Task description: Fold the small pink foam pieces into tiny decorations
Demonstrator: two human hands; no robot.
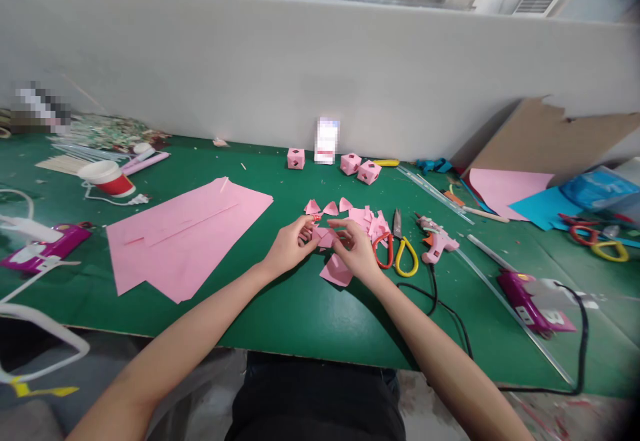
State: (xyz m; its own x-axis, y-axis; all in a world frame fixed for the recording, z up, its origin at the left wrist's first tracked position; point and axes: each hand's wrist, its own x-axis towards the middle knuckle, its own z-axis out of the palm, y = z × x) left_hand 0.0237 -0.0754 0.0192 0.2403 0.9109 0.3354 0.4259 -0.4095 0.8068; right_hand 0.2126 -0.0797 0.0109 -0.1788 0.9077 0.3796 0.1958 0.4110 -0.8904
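In the head view, a small folded piece of pink paper is held low over a green tabletop surface, between the two hands. Its near-left edge is pinched between thumb and fingers by the left hand. Its other side is met by the right hand, whose thumb and fingers are curved and slightly parted; whether the paper is gripped there cannot be told. Just beyond the hands, three small pink paper triangles are set in a loose row. Beside the right hand's fingers, a heap of cut pink paper scraps is gathered, and a flat pink paper piece is partly covered by that hand. To its right, metal scissors with one red and one yellow handle are laid down, followed by a pink glue gun with a black cord. To the left of the left hand, large pink paper sheets are spread in an overlapping layer. Well beyond both hands, three pink paper cubes with dark diamond-shaped openings are placed near the grey partition.
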